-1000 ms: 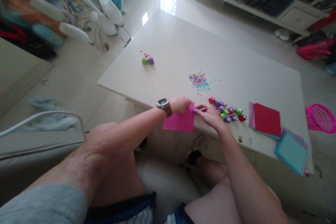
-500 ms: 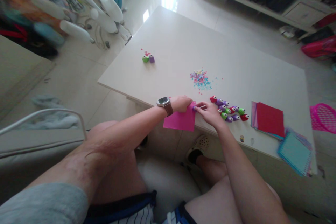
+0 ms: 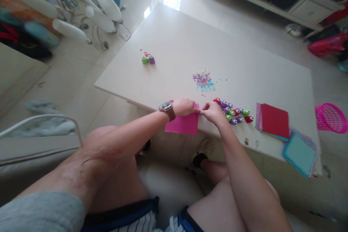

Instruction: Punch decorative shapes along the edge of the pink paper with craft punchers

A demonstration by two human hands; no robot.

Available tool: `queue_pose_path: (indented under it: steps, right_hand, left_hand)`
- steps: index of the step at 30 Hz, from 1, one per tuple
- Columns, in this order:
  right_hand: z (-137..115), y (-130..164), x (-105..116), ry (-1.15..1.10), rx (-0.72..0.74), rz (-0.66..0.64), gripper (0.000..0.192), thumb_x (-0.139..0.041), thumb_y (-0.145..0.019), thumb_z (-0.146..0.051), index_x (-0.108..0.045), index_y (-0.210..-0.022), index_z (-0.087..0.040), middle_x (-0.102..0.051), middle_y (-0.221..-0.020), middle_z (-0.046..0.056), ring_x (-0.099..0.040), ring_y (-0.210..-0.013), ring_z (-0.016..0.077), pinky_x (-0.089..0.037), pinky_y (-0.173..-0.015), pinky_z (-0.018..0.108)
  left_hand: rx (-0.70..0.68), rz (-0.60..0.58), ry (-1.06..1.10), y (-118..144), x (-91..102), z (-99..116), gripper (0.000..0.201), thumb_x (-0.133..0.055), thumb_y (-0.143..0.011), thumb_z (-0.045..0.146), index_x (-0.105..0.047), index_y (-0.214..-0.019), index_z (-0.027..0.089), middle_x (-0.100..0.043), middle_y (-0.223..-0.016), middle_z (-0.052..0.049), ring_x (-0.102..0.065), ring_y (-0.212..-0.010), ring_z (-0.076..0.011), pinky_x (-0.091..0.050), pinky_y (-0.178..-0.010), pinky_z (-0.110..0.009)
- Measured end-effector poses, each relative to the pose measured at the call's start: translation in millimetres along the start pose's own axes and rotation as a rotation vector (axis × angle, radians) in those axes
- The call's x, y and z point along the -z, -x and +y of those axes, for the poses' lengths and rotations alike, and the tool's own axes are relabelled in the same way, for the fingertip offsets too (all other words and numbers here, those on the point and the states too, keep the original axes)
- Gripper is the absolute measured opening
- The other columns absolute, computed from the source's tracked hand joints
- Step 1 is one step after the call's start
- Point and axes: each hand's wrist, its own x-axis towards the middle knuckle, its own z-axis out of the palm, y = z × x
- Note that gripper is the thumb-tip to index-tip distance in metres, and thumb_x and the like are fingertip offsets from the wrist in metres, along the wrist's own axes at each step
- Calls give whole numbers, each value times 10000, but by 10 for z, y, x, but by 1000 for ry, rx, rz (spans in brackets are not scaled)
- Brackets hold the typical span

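Observation:
A pink square of paper hangs half over the near edge of the white table. My left hand, with a watch on its wrist, pinches the paper's top edge. My right hand meets it at the paper's top right corner, fingers closed on a small purple punch that is mostly hidden. Just right of my right hand lies a cluster of small red, green and purple punches with googly eyes.
A heap of coloured paper confetti lies mid-table. A green and a purple punch sit at the far left. Stacks of red paper and blue paper lie at the right edge. A pink basket stands on the floor.
My right hand has closed in toward the left one at the paper's corner. The view has shifted slightly; the paper stays at the table edge.

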Motion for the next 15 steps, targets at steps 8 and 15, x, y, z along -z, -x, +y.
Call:
queue_pose_path:
  steps: [8, 15]
  right_hand:
    - [-92, -89, 63, 53, -109, -114, 172, -844, -771, -173, -683, -709, -184, -698, -653, 24, -664, -666, 168, -474, -665, 258]
    - [-22, -170, 10, 63, -111, -162, 185, -834, -823, -204, -680, -725, -176, -667, -621, 10, -638, -610, 153, -454, -627, 257]
  left_hand:
    - [32, -5, 9, -28, -34, 20, 578, -435, -1115, 610, -776, -1244, 161, -813, -1231, -183, -772, -1122, -299, -532, -830, -327]
    - [20, -17, -21, -30, -39, 80, 513, -464, -1135, 494, -761, -1281, 102, -803, -1261, -217, -773, -1158, -314, -547, -849, -331]
